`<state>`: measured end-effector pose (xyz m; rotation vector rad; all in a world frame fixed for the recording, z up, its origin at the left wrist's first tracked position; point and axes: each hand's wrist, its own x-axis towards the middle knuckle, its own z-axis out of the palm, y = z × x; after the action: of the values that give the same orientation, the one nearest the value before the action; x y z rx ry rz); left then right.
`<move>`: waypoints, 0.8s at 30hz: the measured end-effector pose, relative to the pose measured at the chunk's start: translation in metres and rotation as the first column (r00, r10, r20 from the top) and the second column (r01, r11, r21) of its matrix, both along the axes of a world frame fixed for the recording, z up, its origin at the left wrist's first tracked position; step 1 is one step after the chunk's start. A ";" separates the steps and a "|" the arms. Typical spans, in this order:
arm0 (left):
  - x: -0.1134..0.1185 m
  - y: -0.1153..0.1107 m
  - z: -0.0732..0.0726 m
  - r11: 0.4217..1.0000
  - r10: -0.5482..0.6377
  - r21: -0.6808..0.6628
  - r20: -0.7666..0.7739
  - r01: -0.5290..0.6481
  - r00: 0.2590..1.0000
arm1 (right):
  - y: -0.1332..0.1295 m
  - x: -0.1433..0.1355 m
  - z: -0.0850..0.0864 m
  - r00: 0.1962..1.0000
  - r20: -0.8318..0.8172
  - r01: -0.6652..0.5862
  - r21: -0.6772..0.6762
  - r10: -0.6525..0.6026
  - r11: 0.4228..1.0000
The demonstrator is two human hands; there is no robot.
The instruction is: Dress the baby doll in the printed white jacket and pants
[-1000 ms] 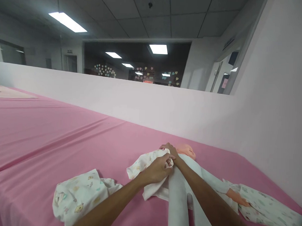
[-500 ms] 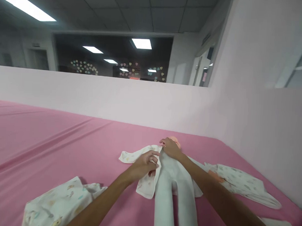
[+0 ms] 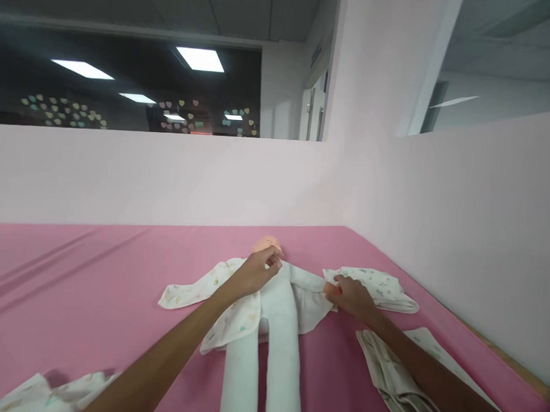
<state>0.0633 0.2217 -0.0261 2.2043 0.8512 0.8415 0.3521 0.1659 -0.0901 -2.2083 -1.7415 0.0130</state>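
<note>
A doll in white (image 3: 279, 297) lies on its back with its legs toward me. Its head (image 3: 267, 244) is partly behind my left hand. A white printed baby top (image 3: 238, 317) is spread open under and beside the doll, one sleeve stretched out to the left. My left hand (image 3: 259, 270) is over the doll's upper chest near the neck, fingers curled together; what they grip, if anything, is hidden. At the doll's outstretched arm on the right, my right hand (image 3: 350, 296) has its thumb and fingers around the small doll hand (image 3: 331, 289).
Folded printed cloth (image 3: 381, 286) lies right of the doll, beyond my right hand. More folded cloth (image 3: 393, 372) is under my right forearm, and another printed piece (image 3: 43, 396) is at the lower left. White walls border the pink-covered surface (image 3: 93, 283).
The view has turned to the right. My right hand has moved from the doll's neck out to its arm on the right. My left hand has moved up from the top's edge to the neck.
</note>
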 end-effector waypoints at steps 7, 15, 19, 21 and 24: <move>0.099 0.042 -0.028 0.900 0.026 0.321 -0.713 0.294 0.700 | 0.016 0.011 -0.009 0.931 -0.364 -0.002 0.045 0.019 0.999; 0.085 0.057 -0.018 0.918 0.048 0.325 -0.661 0.228 0.749 | 0.013 0.052 -0.024 0.805 -0.590 0.000 0.114 0.067 0.994; 0.059 0.050 0.001 0.956 -0.054 0.226 -0.494 0.188 0.868 | 0.014 0.044 -0.026 0.931 -0.316 -0.192 0.001 0.183 0.981; 0.055 0.046 0.004 0.958 -0.060 0.219 -0.475 0.184 0.878 | 0.018 0.032 -0.026 0.947 -0.251 -0.206 0.001 0.200 0.978; 0.058 0.043 0.000 0.949 -0.065 0.240 -0.487 0.205 0.871 | 0.023 0.015 -0.026 0.967 -0.146 -0.212 -0.011 0.209 0.977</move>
<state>0.1215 0.2644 -0.0260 2.7557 0.8167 0.3665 0.3673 0.1891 -0.1157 -1.9755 -1.8939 0.2414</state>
